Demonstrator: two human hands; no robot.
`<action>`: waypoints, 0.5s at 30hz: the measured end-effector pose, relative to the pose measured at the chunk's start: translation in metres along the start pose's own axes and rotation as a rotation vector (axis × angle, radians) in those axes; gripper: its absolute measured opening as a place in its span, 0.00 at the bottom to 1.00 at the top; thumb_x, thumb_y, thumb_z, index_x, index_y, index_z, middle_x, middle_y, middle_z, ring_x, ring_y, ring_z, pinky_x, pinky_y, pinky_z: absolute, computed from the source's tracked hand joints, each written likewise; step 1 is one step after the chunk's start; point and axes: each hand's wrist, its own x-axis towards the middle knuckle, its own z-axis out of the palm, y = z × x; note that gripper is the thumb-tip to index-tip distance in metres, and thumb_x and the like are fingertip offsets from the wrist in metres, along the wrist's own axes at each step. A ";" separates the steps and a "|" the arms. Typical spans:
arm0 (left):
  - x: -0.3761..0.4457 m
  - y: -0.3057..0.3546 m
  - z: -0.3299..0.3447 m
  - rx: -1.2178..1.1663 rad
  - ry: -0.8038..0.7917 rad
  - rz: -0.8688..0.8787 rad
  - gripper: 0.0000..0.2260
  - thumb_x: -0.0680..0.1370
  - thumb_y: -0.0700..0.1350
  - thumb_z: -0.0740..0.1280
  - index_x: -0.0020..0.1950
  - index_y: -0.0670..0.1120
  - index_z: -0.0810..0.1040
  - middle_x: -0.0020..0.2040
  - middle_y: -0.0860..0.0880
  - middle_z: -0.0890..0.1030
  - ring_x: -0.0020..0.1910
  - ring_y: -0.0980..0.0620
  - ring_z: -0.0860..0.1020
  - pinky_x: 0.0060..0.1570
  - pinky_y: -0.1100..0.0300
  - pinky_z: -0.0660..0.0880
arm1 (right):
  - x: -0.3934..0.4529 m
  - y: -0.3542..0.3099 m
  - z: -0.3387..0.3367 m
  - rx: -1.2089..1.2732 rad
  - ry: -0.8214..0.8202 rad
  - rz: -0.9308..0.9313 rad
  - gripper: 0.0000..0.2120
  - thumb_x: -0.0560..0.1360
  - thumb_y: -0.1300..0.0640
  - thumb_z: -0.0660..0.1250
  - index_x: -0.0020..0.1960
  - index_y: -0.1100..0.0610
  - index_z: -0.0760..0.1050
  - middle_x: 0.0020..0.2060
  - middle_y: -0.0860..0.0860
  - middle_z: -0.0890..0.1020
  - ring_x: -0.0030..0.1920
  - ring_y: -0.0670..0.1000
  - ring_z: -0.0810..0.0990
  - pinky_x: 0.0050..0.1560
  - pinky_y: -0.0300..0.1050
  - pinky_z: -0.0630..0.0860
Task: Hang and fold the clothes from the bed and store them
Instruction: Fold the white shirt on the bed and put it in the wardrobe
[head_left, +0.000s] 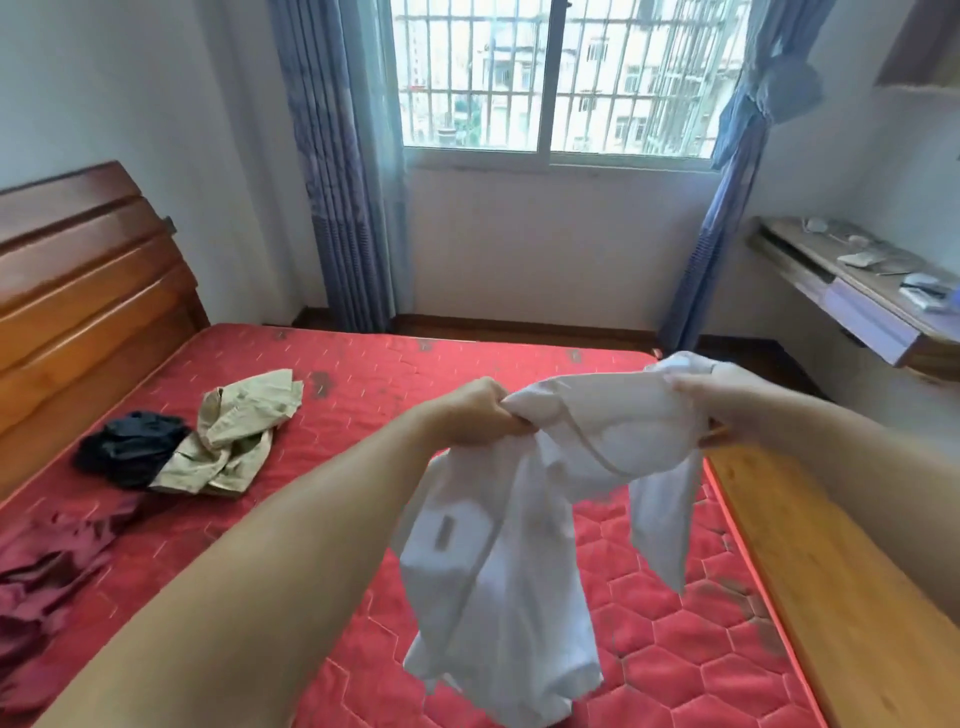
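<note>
My right hand (711, 395): fingertips buried in bunched white shirt (498, 545), grip not readable. My left hand (480, 415): fingertips tucked under fabric fold. Shirt hem cut by bottom edge. Maroon garment (47, 566) at bed's near left corner cut by left edge. Black garment (130, 452) partly under beige garment (234, 441); type unclear. Small items on table (852, 291): blurred, unidentifiable. Headboard (88, 275) cut by left edge.

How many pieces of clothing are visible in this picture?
4: a white shirt held above the mattress, and a beige garment, a black garment and a dark red garment lying at left. Folds may hide more.
</note>
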 end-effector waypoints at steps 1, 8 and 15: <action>0.003 0.003 -0.003 -0.030 0.008 0.027 0.08 0.74 0.47 0.71 0.39 0.43 0.82 0.37 0.48 0.80 0.37 0.50 0.79 0.40 0.53 0.78 | -0.002 0.002 0.009 -0.157 -0.065 0.047 0.09 0.77 0.51 0.62 0.45 0.53 0.78 0.38 0.52 0.79 0.39 0.54 0.79 0.39 0.44 0.73; 0.025 0.023 -0.015 -0.165 -0.040 0.175 0.11 0.71 0.43 0.75 0.31 0.48 0.77 0.28 0.54 0.77 0.28 0.56 0.75 0.30 0.64 0.72 | -0.008 -0.041 0.076 -0.284 -0.207 -0.421 0.28 0.66 0.58 0.71 0.64 0.47 0.69 0.54 0.44 0.77 0.55 0.46 0.77 0.54 0.43 0.76; 0.025 0.010 -0.037 -0.358 -0.237 0.115 0.18 0.66 0.50 0.78 0.51 0.48 0.77 0.44 0.46 0.82 0.43 0.47 0.80 0.48 0.50 0.76 | 0.006 -0.052 0.081 -0.115 -0.150 -0.498 0.07 0.73 0.62 0.69 0.38 0.54 0.81 0.33 0.48 0.80 0.34 0.45 0.76 0.36 0.41 0.73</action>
